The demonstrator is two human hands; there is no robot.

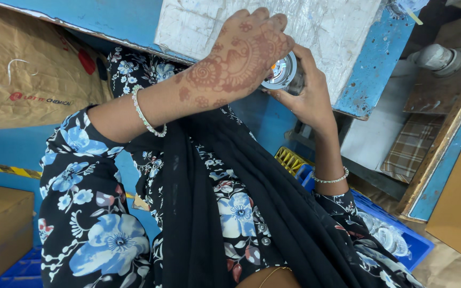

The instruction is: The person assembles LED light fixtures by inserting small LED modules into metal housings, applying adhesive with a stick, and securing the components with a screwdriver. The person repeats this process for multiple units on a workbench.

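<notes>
Both hands: meet on one small round metal part (pixel 280 72) at the near edge of the blue worktop (pixel 380 58).
Left hand (pixel 241 56): lies over the part from above and from the left, fingers (pixel 262 21) curled across it; hennaed back faces the camera.
Right hand (pixel 308 93): cups the part from below and from the right, thumb along its rim.
Part's face: shiny disc, turned toward the camera, tilted.
Nearer hand: neither, both touch it.
Behind: white wrapped slab (pixel 316 26) on the worktop.
</notes>
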